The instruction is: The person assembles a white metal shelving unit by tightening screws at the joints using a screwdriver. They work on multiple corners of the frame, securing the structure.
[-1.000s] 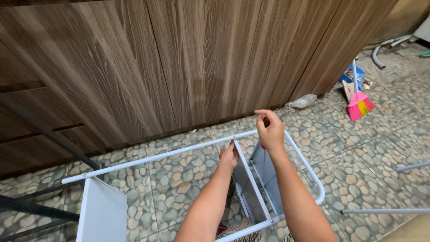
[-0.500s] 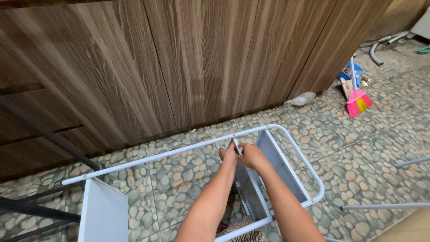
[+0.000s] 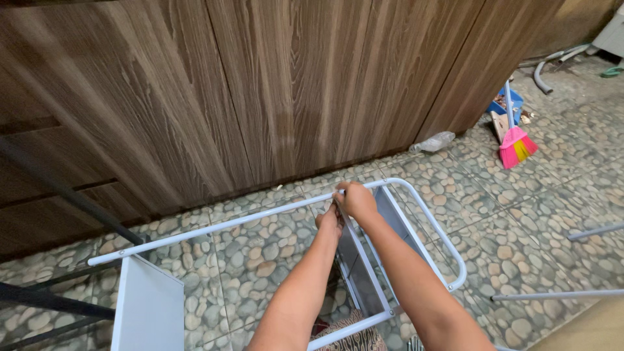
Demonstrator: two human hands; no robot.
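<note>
White tube frame (image 3: pixel 214 224): right hand (image 3: pixel 356 200) grip clenched on rail; left hand (image 3: pixel 329 223) grip partly hidden, cannot tell.

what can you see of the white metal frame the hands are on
The white tubular frame looks like painted metal, with a long straight rail and a rounded corner at the right. It lies low over the pebble-patterned floor, near the wood-grain wall. Grey flat panels sit inside it, one at the left end. The right hand grips the far rail where a crossbar meets it; the left hand touches just below.
</note>
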